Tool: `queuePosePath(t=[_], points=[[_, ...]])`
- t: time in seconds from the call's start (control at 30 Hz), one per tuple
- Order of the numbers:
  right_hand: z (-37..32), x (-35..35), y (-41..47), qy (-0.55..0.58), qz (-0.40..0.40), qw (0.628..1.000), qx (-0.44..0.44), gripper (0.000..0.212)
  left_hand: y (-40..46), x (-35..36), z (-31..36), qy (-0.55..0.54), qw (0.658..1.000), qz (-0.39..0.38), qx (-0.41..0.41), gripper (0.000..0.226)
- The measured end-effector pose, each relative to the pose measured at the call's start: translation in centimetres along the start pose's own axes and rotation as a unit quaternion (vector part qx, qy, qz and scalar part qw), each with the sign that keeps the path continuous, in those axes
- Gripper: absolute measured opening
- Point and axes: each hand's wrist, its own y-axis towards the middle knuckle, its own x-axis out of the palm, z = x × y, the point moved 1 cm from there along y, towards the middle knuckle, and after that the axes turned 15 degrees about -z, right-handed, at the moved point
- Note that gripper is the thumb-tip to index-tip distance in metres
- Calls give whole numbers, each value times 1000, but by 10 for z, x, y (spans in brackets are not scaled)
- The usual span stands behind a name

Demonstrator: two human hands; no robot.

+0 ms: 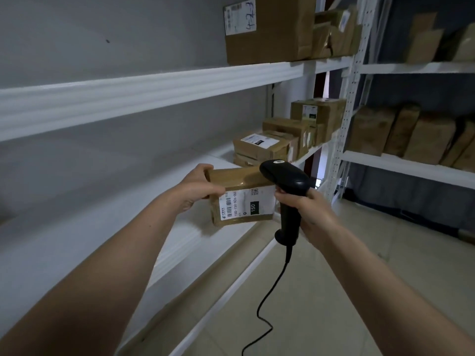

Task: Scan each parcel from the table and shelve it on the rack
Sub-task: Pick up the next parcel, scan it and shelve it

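Observation:
My left hand [195, 187] grips the left end of a small brown cardboard parcel [240, 179] with a white shipping label [248, 204] facing me. The parcel hangs just above the front edge of the white rack's middle shelf [133, 227]. My right hand [305, 209] holds a black corded barcode scanner [285, 186] by its handle. The scanner's head lies over the parcel's right end, touching or nearly touching it. Its cable [270, 299] drops toward the floor.
Several brown parcels [264, 145] sit further along the same shelf. A large box [267, 29] marked with handwriting stands on the shelf above. A second rack [411, 160] at the right holds more parcels. The tiled floor [334, 291] runs between the racks.

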Motion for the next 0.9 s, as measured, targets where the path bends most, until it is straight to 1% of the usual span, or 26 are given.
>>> queuePosePath(t=[0.1, 0.17, 0.33, 0.37, 0.43, 0.5, 0.53, 0.6, 0.63, 0.7, 0.73, 0.77, 0.83, 0.9], points=[[-2, -6, 44, 4, -25, 1000, -1, 29, 44, -12, 7, 14, 1000, -8, -19, 91], [0, -11, 68, 16, -31, 999, -8, 25, 71, -19, 13, 21, 999, -5, -24, 92], [8, -23, 118, 55, -42, 998, 1, 29, 132, -31, 11, 17, 999, -16, -45, 78], [10, -26, 127, 58, -42, 997, 4, 29, 143, -31, 9, 23, 999, -9, -47, 75], [12, -30, 142, 57, -50, 997, 11, 27, 159, -28, 2, 73, 996, 38, -44, 66], [13, -34, 155, 48, -66, 997, 16, 26, 167, -20, -4, 132, 982, 124, -52, 60], [14, -36, 160, 45, -68, 996, 22, 25, 170, -14, -7, 141, 973, 170, -65, 59], [16, -41, 168, 45, -63, 996, 38, 25, 171, 0, -12, 99, 962, 233, -102, 53], [16, -43, 172, 45, -63, 996, 46, 27, 172, 7, -13, 47, 962, 240, -119, 48], [15, -48, 178, 41, -75, 995, 57, 26, 173, 19, -12, -99, 962, 217, -130, 39], [15, -51, 181, 35, -82, 994, 60, 24, 174, 24, -11, -163, 958, 199, -128, 38], [14, -53, 183, 31, -87, 994, 62, 23, 175, 28, -10, -200, 955, 183, -122, 40], [14, -59, 188, 27, -93, 993, 69, 26, 180, 36, -10, -216, 955, 163, -118, 46], [15, -64, 191, 28, -96, 992, 76, 30, 189, 44, -8, -229, 952, 167, -117, 50]])
